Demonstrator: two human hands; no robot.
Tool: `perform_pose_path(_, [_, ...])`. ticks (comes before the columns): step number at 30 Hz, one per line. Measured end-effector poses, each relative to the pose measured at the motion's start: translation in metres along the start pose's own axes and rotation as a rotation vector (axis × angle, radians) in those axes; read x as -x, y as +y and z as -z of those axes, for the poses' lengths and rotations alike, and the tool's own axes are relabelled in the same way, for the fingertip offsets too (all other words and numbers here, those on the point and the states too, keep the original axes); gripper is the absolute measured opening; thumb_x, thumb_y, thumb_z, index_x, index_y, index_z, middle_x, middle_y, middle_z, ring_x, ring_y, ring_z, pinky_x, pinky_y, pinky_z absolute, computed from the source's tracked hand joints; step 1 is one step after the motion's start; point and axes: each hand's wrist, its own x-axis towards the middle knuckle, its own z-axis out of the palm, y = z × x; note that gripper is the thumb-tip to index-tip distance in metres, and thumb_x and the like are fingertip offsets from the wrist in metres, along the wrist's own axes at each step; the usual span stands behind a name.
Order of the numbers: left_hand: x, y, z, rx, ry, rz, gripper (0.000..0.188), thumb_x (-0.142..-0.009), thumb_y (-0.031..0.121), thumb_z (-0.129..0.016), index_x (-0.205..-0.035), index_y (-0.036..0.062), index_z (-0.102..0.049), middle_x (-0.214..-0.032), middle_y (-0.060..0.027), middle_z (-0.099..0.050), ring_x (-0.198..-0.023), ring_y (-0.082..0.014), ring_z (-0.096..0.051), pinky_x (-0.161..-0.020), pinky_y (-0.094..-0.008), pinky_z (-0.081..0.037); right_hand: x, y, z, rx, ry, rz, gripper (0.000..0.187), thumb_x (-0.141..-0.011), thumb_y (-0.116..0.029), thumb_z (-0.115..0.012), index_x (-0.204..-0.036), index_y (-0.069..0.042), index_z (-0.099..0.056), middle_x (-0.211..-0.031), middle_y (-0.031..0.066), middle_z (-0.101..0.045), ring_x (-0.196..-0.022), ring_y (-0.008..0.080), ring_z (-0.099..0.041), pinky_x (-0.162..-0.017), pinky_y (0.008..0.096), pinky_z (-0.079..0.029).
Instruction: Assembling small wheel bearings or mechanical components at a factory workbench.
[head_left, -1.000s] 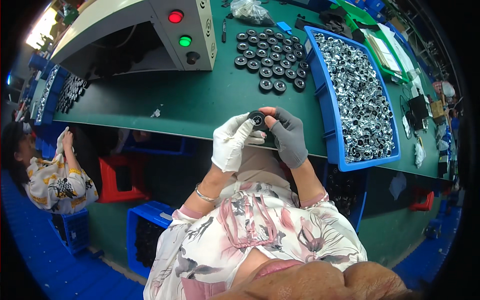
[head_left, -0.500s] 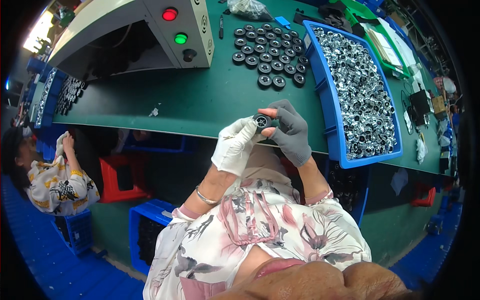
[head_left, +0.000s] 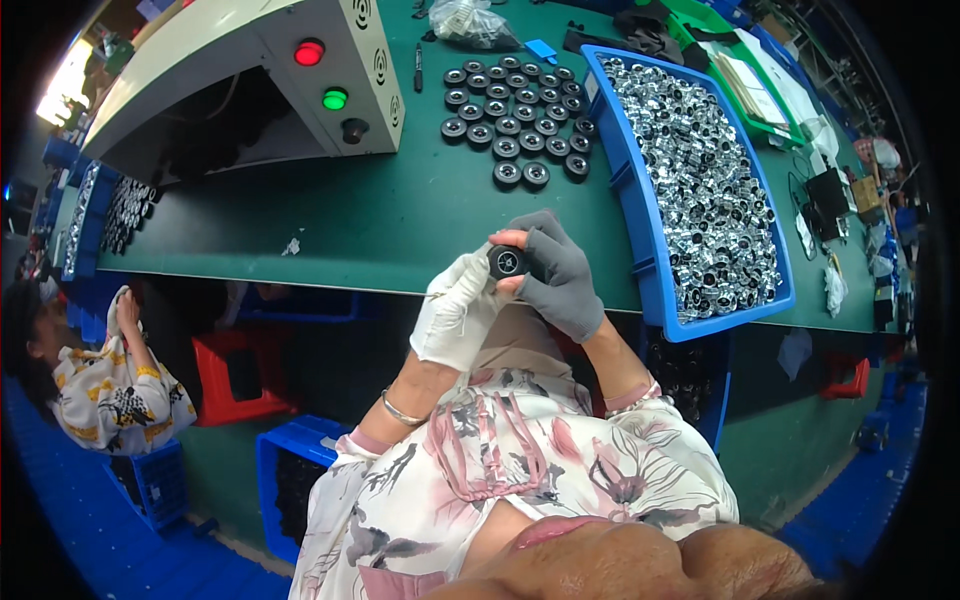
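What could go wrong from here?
The wheel, held between the left hand and right hand near the table's front edge, might slip and fall to the floor.

A bump against the blue bin, close to that edge, could spill some of its many silver parts.

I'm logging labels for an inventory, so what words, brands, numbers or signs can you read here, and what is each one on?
None: no word, brand or number can be read.
On the machine: curved symbols on its side, no readable lettering.
On the papers: any print is too small to read.
On the held wheel: a spoke-like pattern, no readable lettering.
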Motion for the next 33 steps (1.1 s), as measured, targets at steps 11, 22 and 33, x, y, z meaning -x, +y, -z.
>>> perform_pose_path(11, [-0.001, -0.012, -0.006, -0.387, 0.067, -0.160, 0.028, -0.104, 0.017, -0.063, -0.124, -0.0015, -0.059, -0.110, -0.0066, -0.066, -0.100, -0.0132, -0.065, -0.093, -0.0314, -0.055, 0.005, -0.001, 0.002, 0.243, 0.033, 0.145, 0.049, -0.073, -0.019, -0.085, -0.119, -0.007, -0.074, -0.113, 0.0075, -0.061, -0.106, 0.0260, -0.055, -0.088, 0.0365, -0.049])
perform_pose_path(22, [-0.006, -0.009, -0.019, -0.699, 0.142, -0.214, 0.047, -0.094, -0.001, -0.072, -0.138, -0.0077, -0.055, -0.117, -0.0110, -0.068, -0.104, -0.0160, -0.067, -0.088, -0.0275, -0.059, 0.009, -0.004, -0.005, 0.243, 0.141, 0.186, 0.051, -0.068, 0.002, -0.077, -0.119, -0.005, -0.072, -0.111, 0.0072, -0.063, -0.102, 0.0248, -0.058, -0.083, 0.0341, -0.051])
perform_pose_path(33, [-0.013, -0.016, -0.007, -0.932, 0.146, -0.381, 0.052, -0.085, -0.004, -0.080, -0.132, -0.0081, -0.059, -0.109, -0.0092, -0.069, -0.094, -0.0119, -0.067, -0.086, -0.0262, -0.058, 0.013, 0.004, -0.013, 0.097, 0.190, 0.082, 0.049, -0.070, 0.007, -0.074, -0.119, -0.003, -0.071, -0.109, 0.0082, -0.063, -0.100, 0.0236, -0.060, -0.085, 0.0322, -0.051])
